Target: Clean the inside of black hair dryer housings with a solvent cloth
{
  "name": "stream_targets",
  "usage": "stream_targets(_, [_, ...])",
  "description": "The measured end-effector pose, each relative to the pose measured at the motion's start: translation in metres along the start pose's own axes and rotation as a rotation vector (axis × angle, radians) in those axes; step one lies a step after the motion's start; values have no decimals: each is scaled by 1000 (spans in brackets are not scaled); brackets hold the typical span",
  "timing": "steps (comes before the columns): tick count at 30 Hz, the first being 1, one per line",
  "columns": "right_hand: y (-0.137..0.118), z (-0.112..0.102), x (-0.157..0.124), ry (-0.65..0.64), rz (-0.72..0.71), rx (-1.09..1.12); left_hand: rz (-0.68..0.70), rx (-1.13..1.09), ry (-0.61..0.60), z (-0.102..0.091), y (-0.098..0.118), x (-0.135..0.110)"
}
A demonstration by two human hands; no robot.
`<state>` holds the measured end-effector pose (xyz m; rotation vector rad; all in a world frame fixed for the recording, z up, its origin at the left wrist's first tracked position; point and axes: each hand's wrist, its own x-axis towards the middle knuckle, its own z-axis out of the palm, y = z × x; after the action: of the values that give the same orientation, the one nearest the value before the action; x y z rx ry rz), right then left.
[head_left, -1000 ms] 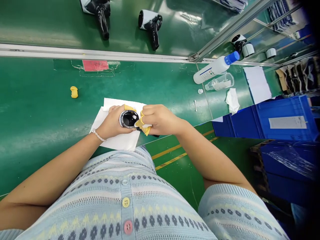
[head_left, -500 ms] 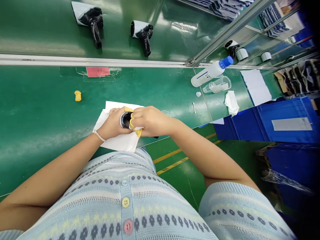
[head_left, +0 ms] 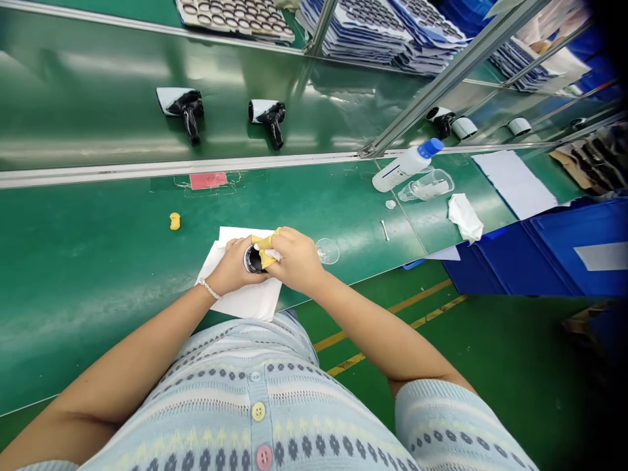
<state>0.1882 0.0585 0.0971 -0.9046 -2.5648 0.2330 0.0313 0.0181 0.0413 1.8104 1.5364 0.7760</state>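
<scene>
My left hand [head_left: 231, 269], with a beaded bracelet at the wrist, is wrapped round a round hair dryer housing [head_left: 254, 260]. Its black, hollow opening with a pale rim faces up toward me; the rest is hidden by my hands. Yellow finger cots cover fingertips of my right hand [head_left: 298, 261], which is closed at the right side of that opening. A small white wad of cloth [head_left: 273, 254] shows between its fingers; its exact kind is hard to make out. Beneath both hands lies a white sheet [head_left: 255, 302] at the bench's front edge.
On the green bench [head_left: 118, 261] are a yellow finger cot [head_left: 175, 221], a clear round dish [head_left: 330, 251], a cotton swab [head_left: 385, 230], a blue-capped bottle [head_left: 400, 171], a plastic cup [head_left: 426, 186] and crumpled tissue [head_left: 465, 217]. Two hair dryers [head_left: 184, 104] stand behind a metal rail [head_left: 294, 160].
The view has tilted up, so the bench things sit lower and trays appear at the top. My right hand has shifted slightly at the opening, showing more of its black inside.
</scene>
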Motion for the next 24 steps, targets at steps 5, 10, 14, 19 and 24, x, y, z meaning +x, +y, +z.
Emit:
stream_targets(5, [-8, 7, 3, -5, -6, -93, -6, 22, -1, 1, -1, 0])
stream_targets(10, [-11, 5, 3, -111, -82, -21, 29, -7, -2, 2, -5, -1])
stream_targets(14, [-4, -3, 8, -217, -223, 188, 65, -87, -4, 4, -9, 0])
stream_targets(19, [-6, -9, -2, 58, -152, 302, 60, -302, 39, 4, -6, -3])
stream_targets(24, [-14, -5, -61, 506, 72, 321, -39, -348, 166, -35, -20, -3])
